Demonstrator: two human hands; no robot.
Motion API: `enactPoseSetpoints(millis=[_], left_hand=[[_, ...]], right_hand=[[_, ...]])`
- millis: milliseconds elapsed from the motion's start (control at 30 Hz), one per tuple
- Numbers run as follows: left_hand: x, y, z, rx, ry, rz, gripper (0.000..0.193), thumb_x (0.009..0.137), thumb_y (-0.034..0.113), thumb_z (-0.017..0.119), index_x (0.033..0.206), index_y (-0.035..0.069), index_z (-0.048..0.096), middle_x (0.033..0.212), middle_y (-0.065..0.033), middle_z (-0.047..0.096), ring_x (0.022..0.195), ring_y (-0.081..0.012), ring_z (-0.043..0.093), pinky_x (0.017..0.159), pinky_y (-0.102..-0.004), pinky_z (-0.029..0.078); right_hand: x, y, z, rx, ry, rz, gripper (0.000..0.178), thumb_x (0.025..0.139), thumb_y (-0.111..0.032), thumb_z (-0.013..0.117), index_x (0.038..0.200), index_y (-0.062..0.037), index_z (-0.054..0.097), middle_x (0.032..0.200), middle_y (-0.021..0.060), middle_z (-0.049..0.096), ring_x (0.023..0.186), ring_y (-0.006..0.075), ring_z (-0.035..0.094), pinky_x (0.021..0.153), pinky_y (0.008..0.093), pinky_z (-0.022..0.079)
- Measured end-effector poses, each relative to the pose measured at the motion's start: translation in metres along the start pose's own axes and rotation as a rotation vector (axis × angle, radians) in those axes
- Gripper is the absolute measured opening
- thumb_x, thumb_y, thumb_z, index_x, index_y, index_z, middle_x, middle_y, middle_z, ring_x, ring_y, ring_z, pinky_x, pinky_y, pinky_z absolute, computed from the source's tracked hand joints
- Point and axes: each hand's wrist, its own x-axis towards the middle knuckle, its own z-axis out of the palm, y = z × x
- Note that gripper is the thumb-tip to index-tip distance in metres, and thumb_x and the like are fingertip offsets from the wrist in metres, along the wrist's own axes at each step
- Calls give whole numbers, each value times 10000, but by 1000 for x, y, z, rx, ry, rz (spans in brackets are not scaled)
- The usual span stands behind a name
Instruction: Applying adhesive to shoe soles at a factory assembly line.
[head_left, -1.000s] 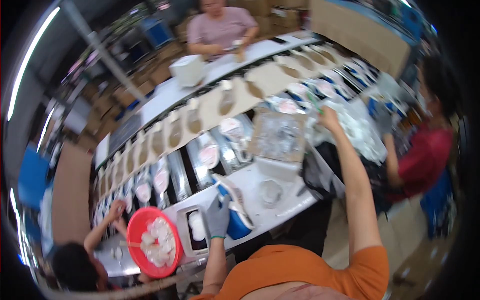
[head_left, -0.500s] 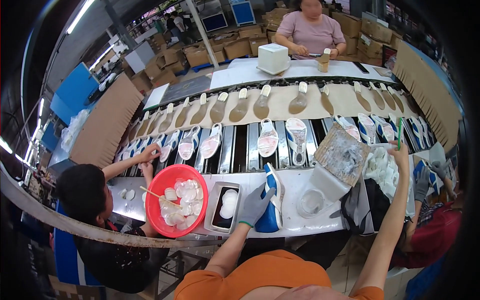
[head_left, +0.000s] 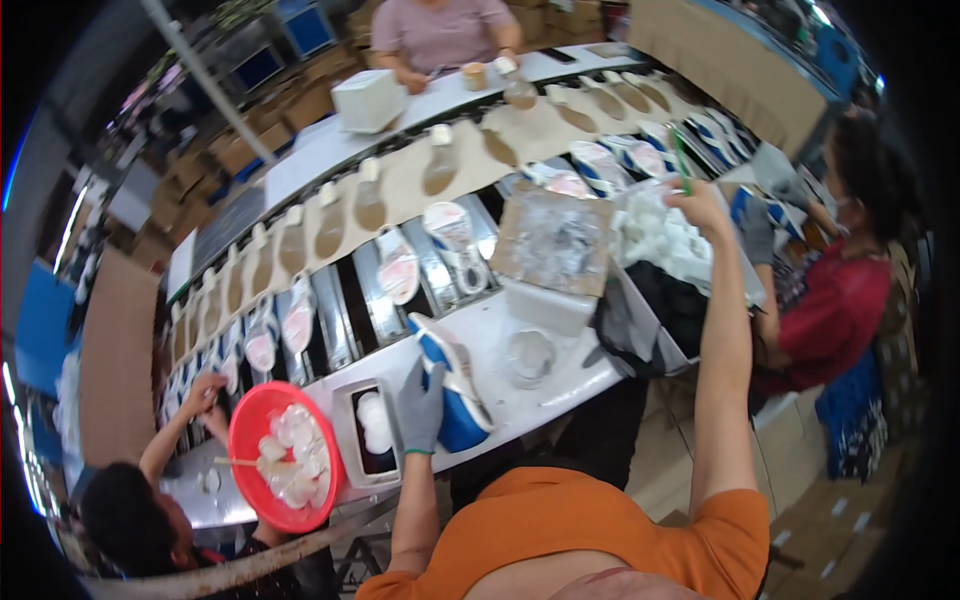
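Note:
My left hand (head_left: 422,405), in a grey glove, grips a blue and white wedge sandal (head_left: 462,385) tilted on its side at the table's front edge. Bare and raised, my right hand (head_left: 703,210) is closed around a thin green stick-like handle (head_left: 681,158); its working end cannot be made out. That hand is above a white box (head_left: 645,318) heaped with crumpled white material and a black cloth. Left of it, a stained cardboard piece (head_left: 553,240) rests on a white container (head_left: 548,305), with a clear round tub (head_left: 531,357) in front.
A roller conveyor (head_left: 372,290) carries several sandals; a beige belt (head_left: 400,195) behind it holds insoles. A red basin (head_left: 240,425) and white tray (head_left: 345,435) hold pale discs. Co-workers sit left (head_left: 125,520), right (head_left: 830,300) and across (head_left: 440,30).
My view has turned to the right, so the table slants. My left hand still grips the sandal and my right still holds the green handle near the box. The left co-worker's hands have come together.

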Motion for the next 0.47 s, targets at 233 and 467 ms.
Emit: enactPoseSetpoints(millis=[233, 467], left_hand=[[-2, 8, 3, 12, 13, 53, 509, 903, 311, 610, 1274, -29, 534, 1153, -193, 623, 1022, -285, 601, 898, -360, 457], [-1, 40, -6, 2, 269, 276, 496, 894, 206, 608, 1341, 31, 480, 1266, -158, 543, 1039, -247, 556, 873, -351, 455]], right_hand=[[-13, 3, -16, -284, 112, 47, 487, 606, -100, 775, 1075, -15, 675, 901, 200, 690, 849, 309, 679, 753, 376, 502], [-25, -30, -27, 67, 53, 99, 477, 651, -41, 789, 1117, -61, 689, 658, -44, 462, 602, 83, 441, 568, 261, 339]])
